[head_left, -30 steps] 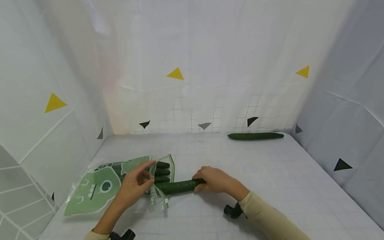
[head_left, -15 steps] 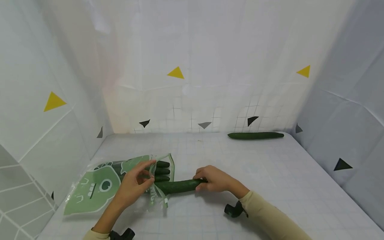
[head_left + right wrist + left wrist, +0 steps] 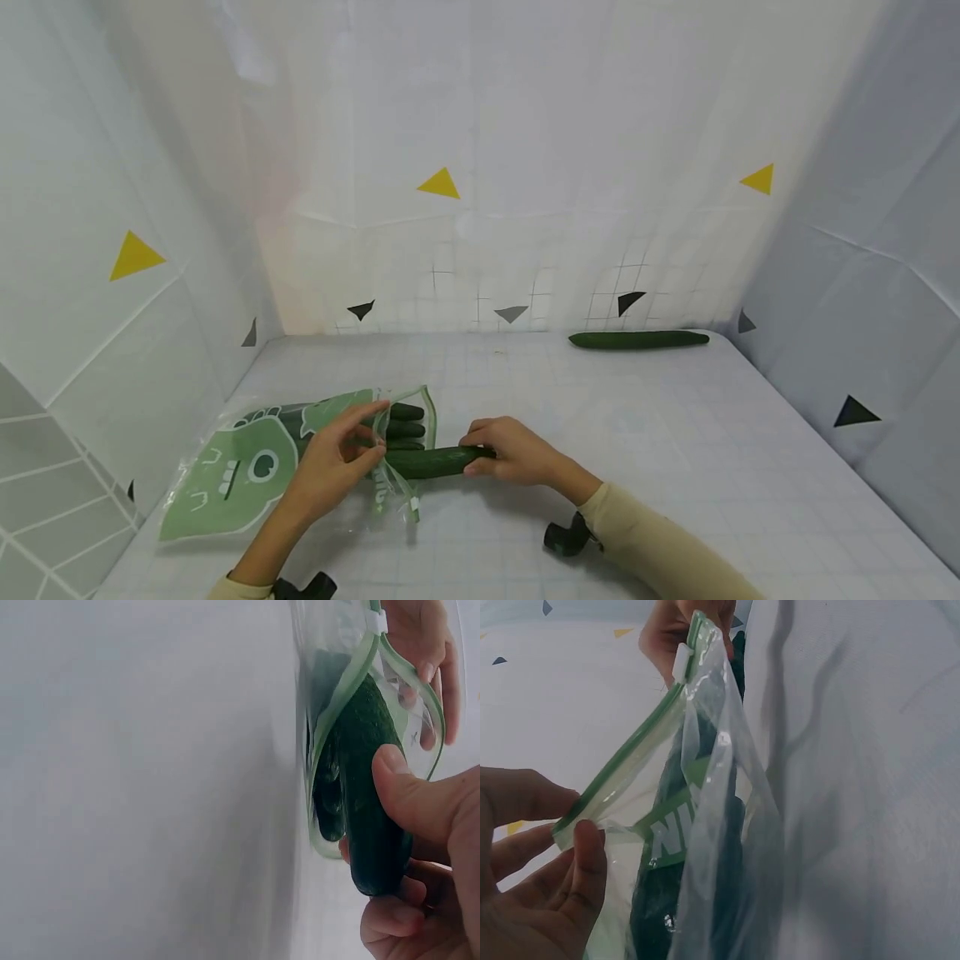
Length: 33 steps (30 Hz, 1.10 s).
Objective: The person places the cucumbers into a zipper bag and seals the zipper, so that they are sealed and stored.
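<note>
Toward eight o'clock in the head view, a slider zip bag [image 3: 258, 504] lies on its side, its thin, glossy clear plastic crinkled at the edges and printed with a flat green one-eyed cartoon face. The left hand [image 3: 330, 467], toward half past seven, reaches up from its beige cuff [image 3: 242, 589] to about one o'clock, thumb and fingers pinching the bag's green-edged mouth so it gapes. A small white slider [image 3: 682, 663] rides that edge. Inside, smooth, rounded tips of bagged cucumbers [image 3: 406, 430] lie side by side. Just below them, a shiny, finely bumpy held cucumber [image 3: 437, 462] passes into the mouth, pointing to nine o'clock, its near end outside. The right hand [image 3: 513, 450], near six o'clock, grips that end, thumb along one flank and fingers curled round the other; its forearm slants in from about four o'clock in a beige sleeve [image 3: 667, 542]. Between three and four o'clock, a slender, tapered loose cucumber [image 3: 639, 340] lies lengthwise by the back edge of the white, faintly gridded tabletop [image 3: 637, 417].
</note>
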{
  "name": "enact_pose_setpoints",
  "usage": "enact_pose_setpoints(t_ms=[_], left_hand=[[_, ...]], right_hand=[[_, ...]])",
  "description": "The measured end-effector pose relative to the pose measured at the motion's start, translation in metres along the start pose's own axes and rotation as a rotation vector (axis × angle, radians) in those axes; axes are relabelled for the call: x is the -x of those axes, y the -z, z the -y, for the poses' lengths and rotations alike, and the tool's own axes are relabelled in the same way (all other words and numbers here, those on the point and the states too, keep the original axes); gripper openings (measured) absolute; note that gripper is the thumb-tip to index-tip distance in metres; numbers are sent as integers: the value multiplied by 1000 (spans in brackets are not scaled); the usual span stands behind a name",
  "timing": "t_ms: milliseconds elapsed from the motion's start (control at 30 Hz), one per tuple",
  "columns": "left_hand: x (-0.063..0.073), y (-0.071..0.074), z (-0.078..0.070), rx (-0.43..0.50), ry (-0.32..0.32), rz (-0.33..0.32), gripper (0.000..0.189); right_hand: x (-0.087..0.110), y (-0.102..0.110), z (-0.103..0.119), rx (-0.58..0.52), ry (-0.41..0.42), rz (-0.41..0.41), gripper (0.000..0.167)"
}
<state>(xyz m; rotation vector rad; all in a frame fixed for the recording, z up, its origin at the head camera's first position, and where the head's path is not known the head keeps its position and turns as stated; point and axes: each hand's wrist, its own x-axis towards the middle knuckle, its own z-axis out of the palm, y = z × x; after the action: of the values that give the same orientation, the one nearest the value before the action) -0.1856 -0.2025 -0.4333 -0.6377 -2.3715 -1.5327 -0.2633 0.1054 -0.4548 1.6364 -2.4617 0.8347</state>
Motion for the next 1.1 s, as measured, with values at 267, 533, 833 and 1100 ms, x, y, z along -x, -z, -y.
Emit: enact_pose_setpoints(t_ms=[267,533,833,1100], left_hand=[[0,0,-2,1,14,-3,61],[-1,0,0,9,19,-2,61],[-1,0,0,7,14,19,60],[-1,0,1,13,15,33,60]], right_hand=[[-18,-12,9,12,-36,-17,30],[-35,-26,16,1,-102,-27,38],[-49,-37,22,-7,-121,-34,39],[-60,-47,23,10,-95,-48,32]])
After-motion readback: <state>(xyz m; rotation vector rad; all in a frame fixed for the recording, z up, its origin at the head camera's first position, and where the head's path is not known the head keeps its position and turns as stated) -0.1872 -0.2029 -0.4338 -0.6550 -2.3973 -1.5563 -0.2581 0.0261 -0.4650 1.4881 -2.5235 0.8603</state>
